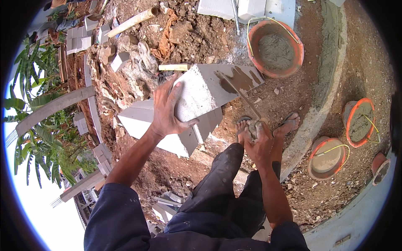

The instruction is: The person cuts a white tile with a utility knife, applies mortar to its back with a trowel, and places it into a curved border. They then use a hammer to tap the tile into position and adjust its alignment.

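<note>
My left hand (166, 108) is spread over the white end of a light grey block (197, 95), thumb and fingers gripping its edges. This block rests on other pale blocks (176, 140) stacked below. My right hand (258, 140) is closed on the grey, dirt-caked handle of a handsaw (242, 94), whose thin blade shows almost edge-on. The blade lies across the block's upper side, beside dark wet patches. Whether it has cut into the block cannot be made out. My sandalled feet stand just beyond my right hand.
An orange-rimmed bucket of wet mortar (276, 50) stands close to the block's far end. More buckets (328, 158) are at the right, past a curved concrete strip (312, 121). Rubble (197, 33), a bamboo pole (133, 21) and loose blocks (79, 39) lie at far left.
</note>
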### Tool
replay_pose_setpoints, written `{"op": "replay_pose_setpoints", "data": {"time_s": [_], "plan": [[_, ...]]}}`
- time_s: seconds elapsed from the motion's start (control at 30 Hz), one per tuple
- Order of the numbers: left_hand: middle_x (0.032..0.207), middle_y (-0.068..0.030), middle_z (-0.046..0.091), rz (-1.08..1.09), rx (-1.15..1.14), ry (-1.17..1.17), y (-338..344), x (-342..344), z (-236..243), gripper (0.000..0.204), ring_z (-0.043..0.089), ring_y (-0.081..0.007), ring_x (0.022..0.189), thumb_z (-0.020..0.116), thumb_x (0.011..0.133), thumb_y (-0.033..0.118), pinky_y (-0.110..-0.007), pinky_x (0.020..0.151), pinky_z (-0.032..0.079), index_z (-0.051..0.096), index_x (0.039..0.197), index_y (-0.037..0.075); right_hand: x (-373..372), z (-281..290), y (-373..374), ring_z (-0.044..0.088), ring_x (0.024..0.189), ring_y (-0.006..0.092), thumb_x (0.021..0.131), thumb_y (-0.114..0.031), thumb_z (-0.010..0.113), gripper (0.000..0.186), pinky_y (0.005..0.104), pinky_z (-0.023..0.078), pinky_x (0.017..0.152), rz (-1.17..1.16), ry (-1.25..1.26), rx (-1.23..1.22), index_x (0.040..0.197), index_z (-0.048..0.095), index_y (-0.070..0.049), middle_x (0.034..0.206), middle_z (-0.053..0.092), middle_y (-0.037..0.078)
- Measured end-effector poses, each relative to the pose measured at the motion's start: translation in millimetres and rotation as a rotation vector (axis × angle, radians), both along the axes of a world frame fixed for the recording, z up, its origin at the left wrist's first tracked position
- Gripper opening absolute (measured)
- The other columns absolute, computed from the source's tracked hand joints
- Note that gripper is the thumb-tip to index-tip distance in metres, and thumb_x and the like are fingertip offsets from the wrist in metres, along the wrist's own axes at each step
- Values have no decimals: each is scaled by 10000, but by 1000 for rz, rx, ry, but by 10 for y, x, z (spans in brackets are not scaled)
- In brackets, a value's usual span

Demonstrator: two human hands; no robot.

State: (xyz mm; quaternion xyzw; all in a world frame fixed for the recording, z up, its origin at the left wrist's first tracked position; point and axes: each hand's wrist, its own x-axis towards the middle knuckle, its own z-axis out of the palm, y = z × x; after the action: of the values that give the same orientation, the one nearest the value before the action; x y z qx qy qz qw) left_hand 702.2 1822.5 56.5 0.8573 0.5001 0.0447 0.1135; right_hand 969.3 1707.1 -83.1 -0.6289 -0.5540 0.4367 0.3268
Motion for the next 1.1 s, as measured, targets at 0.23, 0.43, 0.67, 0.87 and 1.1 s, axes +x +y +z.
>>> {"op": "replay_pose_setpoints", "data": {"time_s": [0.23,0.43,0.67,0.87,1.1], "plan": [[1494,-250,236,222,-77,93,-27,156,3,1175,283,-441,1368,888,574,451,-588,1100,289,271,1535,178,-76,333,-474,627,780,345,721,-60,721,328,408,525,691,-67,93,108,1013,606,37,925,609,184],[1434,-277,248,245,-150,66,-157,210,-63,1126,280,-459,1348,855,622,364,-588,1073,324,255,1543,116,1270,136,-1542,608,680,327,759,-36,664,177,377,499,647,-658,36,-443,914,598,18,807,604,158],[1417,-250,380,127,127,50,2,462,-225,977,339,-407,1341,692,760,635,-590,1075,276,385,1487,59,2939,-1142,-3013,637,888,403,850,-403,585,427,506,484,808,-783,-718,-1091,1014,656,-14,926,666,228],[1509,-210,349,9,215,211,90,254,-173,967,311,-385,1389,604,794,707,-612,1106,240,379,1492,77,3417,-2371,-2667,664,884,413,833,-476,583,513,505,508,796,-688,-729,-1131,1034,673,-13,877,694,229],[1537,-200,321,104,160,187,-34,418,-178,975,278,-385,1421,586,811,699,-610,1142,204,327,1514,75,3213,-2112,-3243,457,464,92,789,-186,690,172,257,382,411,-1297,303,-1002,870,686,-34,605,498,-8]]}}
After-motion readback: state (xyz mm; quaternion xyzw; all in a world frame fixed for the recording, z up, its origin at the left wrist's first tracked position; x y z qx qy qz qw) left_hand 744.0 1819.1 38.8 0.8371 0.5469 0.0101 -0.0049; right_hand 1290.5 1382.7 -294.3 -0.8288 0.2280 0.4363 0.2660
